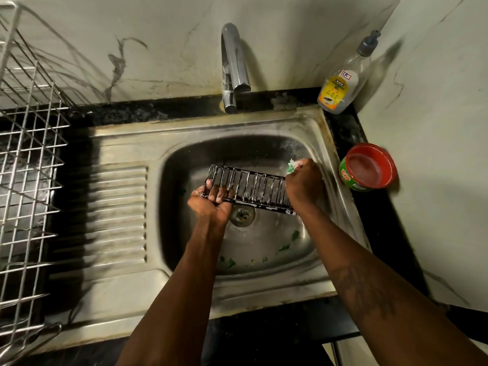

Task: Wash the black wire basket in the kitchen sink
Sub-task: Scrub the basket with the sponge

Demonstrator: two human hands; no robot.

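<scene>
Black wire basket [250,188], long and narrow, is held up inside the bowl of the steel sink [184,143], just over the drain [242,214]. Specks of white foam cling to its wires, and it slopes a little, with its right end nearer the camera.

The left hand [211,202] grips the basket's left end, fingers curled through the wires and round the near bottom rail. The right hand [303,183] is at the basket's right end, closed in a fist round a green scrub pad [291,166] that pokes out at the top, soapy and pressed against the end of the basket. The two hands are apart, one at each end.

Small green scraps [284,247] lie on the wet floor of the bowl, near its front edge. The ribbed draining board [118,212] stretches to the left of the bowl.

Behind the sink a chrome tap [233,67] rises from the black counter [383,233], its spout pointing down toward the bowl; no water is seen running from it. At the back right corner stands a clear pump bottle [340,83] with a yellow label. Just right of the sink sits an open red and green tub [368,167] holding a pinkish cake of soap. A silver wire dish rack [29,159] fills the left edge of the view.
</scene>
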